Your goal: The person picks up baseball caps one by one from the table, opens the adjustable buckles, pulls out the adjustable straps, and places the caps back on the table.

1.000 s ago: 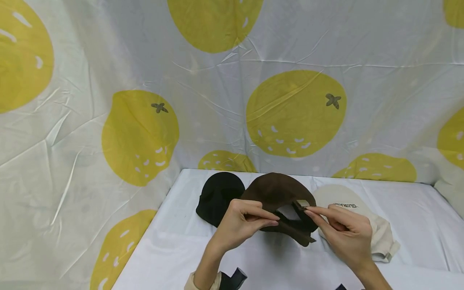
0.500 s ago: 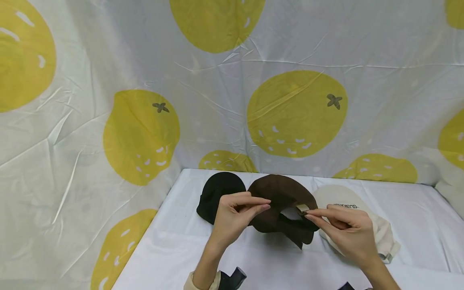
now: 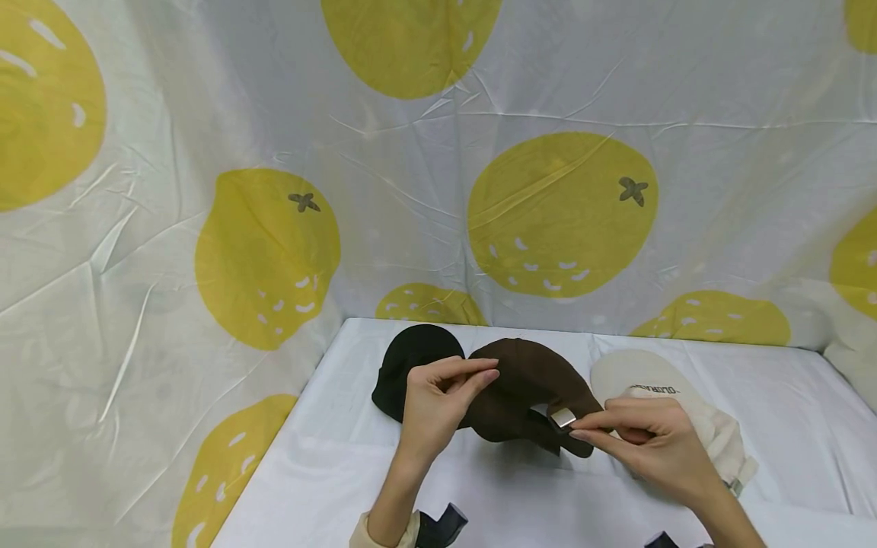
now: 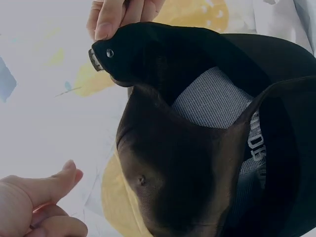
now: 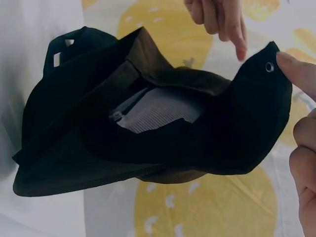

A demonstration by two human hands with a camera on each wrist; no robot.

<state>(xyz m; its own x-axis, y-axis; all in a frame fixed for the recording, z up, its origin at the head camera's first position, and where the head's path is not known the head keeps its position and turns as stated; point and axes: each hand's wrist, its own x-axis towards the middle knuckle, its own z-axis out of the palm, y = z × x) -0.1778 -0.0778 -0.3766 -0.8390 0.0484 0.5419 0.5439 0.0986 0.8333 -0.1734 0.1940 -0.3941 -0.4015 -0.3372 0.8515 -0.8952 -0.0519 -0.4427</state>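
Note:
A dark brown cap hangs above the white table, its back opening facing me. My right hand pinches the end of its strap between thumb and forefinger, beside a shiny metal buckle. In the right wrist view an eyelet shows near that pinched end. My left hand is raised at the cap's left side, with thumb and forefinger stretched out and nothing between them. The left wrist view shows this hand's fingers apart from the cap. Mesh lining is visible inside the cap.
A black cap lies on the table behind my left hand. To the right, partly behind my right hand, is a cream cap with dark lettering. A lemon-print curtain hangs behind the white-covered table.
My left hand has moved up and left, away from the cap's back opening. My right hand has lowered slightly, and the strap end with the buckle has come down with it.

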